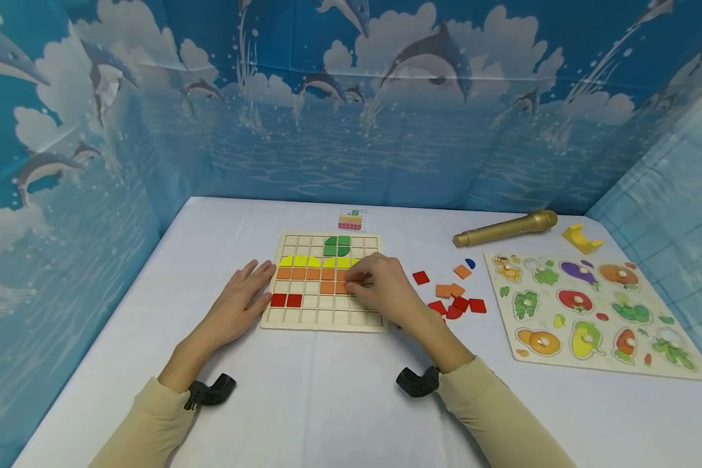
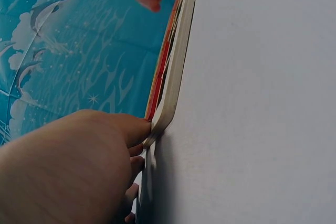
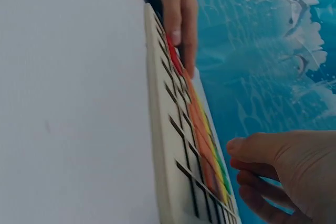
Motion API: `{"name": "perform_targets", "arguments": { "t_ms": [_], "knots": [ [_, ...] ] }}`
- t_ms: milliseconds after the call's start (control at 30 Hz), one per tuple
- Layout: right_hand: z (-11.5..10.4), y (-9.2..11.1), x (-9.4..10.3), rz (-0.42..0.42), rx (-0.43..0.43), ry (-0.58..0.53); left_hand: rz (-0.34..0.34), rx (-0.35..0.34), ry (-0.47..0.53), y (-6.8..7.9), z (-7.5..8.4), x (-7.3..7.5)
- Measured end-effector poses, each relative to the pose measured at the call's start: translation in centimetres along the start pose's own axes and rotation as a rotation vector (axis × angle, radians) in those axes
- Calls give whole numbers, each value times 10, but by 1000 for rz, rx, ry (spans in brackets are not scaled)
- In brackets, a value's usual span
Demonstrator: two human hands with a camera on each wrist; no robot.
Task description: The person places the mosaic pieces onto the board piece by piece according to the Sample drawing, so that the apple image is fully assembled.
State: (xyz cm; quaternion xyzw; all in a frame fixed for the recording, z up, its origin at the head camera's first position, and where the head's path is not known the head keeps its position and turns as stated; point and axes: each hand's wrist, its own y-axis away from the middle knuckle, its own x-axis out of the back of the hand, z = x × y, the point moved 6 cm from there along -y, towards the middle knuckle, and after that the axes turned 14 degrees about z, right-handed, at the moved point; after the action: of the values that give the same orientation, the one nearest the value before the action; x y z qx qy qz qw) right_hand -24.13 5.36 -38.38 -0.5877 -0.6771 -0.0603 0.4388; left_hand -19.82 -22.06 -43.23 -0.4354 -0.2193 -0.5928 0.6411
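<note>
A pale wooden grid board (image 1: 322, 317) lies on the table, with green pieces near its top, a yellow row, orange squares (image 1: 327, 286) below that, and two red squares (image 1: 285, 300) at the lower left. My left hand (image 1: 234, 305) rests by the board's left edge, fingers extended; in the left wrist view its thumb (image 2: 137, 125) touches the corner. My right hand (image 1: 386, 289) hovers over the right part of the grid beside the orange squares. Its thumb (image 3: 252, 148) and loosely bent fingers show no piece between them in the right wrist view.
Loose red (image 1: 477, 305) and orange pieces (image 1: 443, 291) and a blue piece (image 1: 470, 264) lie right of the board. A small picture card (image 1: 352, 220) sits behind it. Farther right are a gold microphone (image 1: 506, 229), a yellow holder (image 1: 582, 239) and a vegetable puzzle board (image 1: 541, 312).
</note>
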Motion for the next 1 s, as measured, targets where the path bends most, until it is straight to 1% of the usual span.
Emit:
{"name": "perform_targets", "arguments": {
  "t_ms": [100,233,367,467,633,767,900,1000],
  "knots": [
    [11,3,16,-4,-56,14,2,-1,0,0,1,0],
    [28,10,39,1,-114,69,0,-2,-1,0,0,0],
    [44,19,62,23,-133,114,0,-3,-5,0,-1,0],
    [56,24,77,28,-133,132,0,-4,-7,0,0,0],
    [73,35,100,0,-143,164,1,-5,1,0,1,0],
    [82,43,111,-32,-126,189,0,-6,-4,0,1,0],
    [88,46,114,-54,-91,217,1,-8,-7,0,0,0],
    [92,46,114,-62,-80,236,4,-8,-5,0,1,0]
  ]
}}
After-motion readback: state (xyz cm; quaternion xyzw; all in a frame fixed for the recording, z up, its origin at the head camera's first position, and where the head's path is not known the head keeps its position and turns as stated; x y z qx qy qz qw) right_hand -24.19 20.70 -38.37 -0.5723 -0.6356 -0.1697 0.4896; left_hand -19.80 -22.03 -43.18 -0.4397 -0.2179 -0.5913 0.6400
